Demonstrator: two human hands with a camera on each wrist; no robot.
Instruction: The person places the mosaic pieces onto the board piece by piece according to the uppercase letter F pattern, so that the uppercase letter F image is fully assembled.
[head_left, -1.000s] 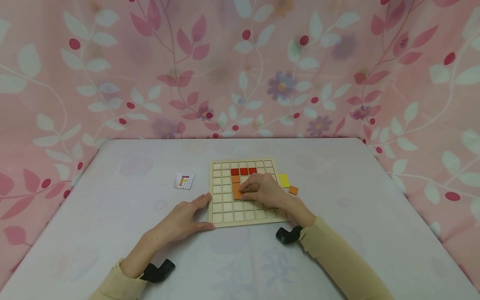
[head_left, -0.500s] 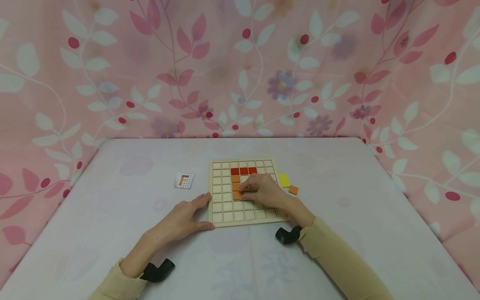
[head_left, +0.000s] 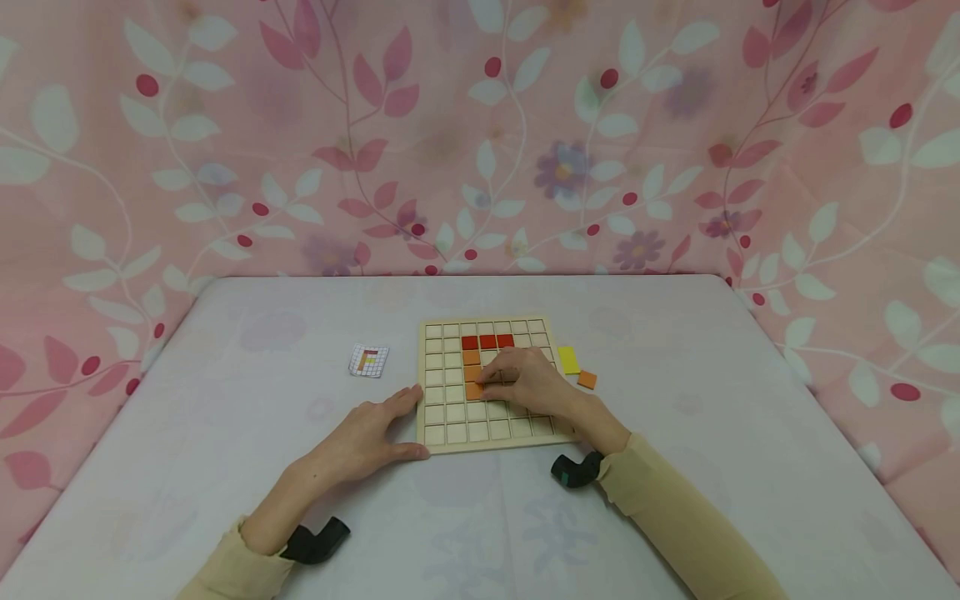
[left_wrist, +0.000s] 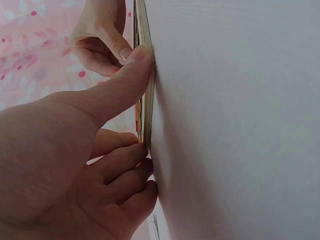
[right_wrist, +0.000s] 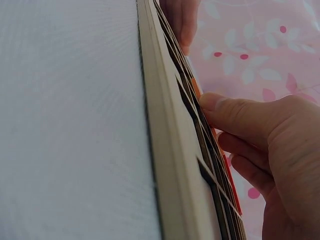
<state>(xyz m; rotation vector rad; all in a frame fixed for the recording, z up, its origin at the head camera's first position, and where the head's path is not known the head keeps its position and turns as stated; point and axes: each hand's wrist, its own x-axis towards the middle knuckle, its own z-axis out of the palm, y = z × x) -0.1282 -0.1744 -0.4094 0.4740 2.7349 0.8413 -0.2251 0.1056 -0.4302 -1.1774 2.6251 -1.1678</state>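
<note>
A wooden grid board (head_left: 457, 412) lies mid-table. Three red tiles (head_left: 487, 342) sit in a row near its far side, and orange tiles (head_left: 471, 357) run down in a column from the left one. My right hand (head_left: 528, 379) reaches over the board, its thumb and fingertips pinching the right side of the lowest orange tile (head_left: 473, 391). In the right wrist view, the thumb (right_wrist: 212, 101) is right at the orange tile's edge. My left hand (head_left: 360, 437) touches the board's near left corner, fingers against the left side and thumb (left_wrist: 137, 55) on the front edge.
A small card (head_left: 369, 362) with a coloured grid pattern lies left of the board. Yellow tiles (head_left: 568, 361) and one loose orange tile (head_left: 587, 380) lie on the right. A white cloth (head_left: 660, 333) covers the table, and a pink floral curtain (head_left: 450, 150) hangs around it.
The lowest orange tile has settled slightly nearer, into line with the column, under the right fingertips. The left hand and the board stay where they were.
</note>
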